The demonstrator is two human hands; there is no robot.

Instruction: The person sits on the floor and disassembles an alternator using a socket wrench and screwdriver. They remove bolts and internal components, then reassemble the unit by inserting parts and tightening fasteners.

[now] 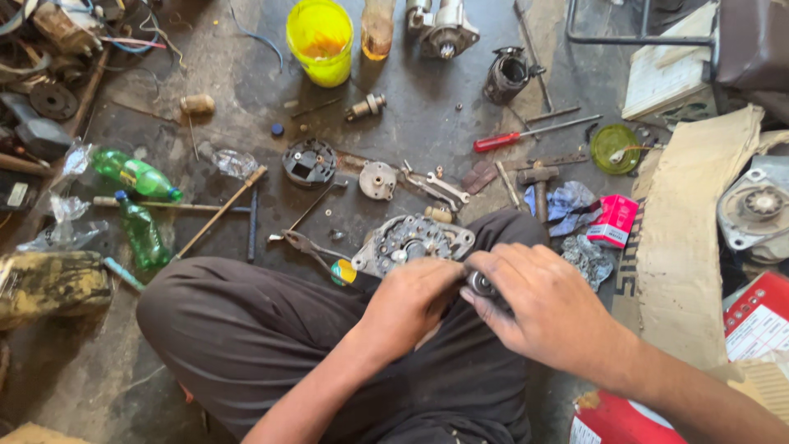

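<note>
I sit cross-legged on a dirty concrete floor, and both hands meet over my lap. My left hand (408, 298) and my right hand (538, 306) close together around a small round metal part (481, 284), most of it hidden by the fingers. Just beyond my hands a grey cast alternator housing (411, 240) lies on the floor against my knee. Pliers (306, 244) rest to its left.
Spanners (440, 188), a round metal cover (378, 180), a black round part (309, 162), a red-handled screwdriver (526, 133), a hammer (538, 185), a yellow bucket (320, 41), green bottles (136, 174), a red box (612, 220) and cardboard (690, 238) lie around.
</note>
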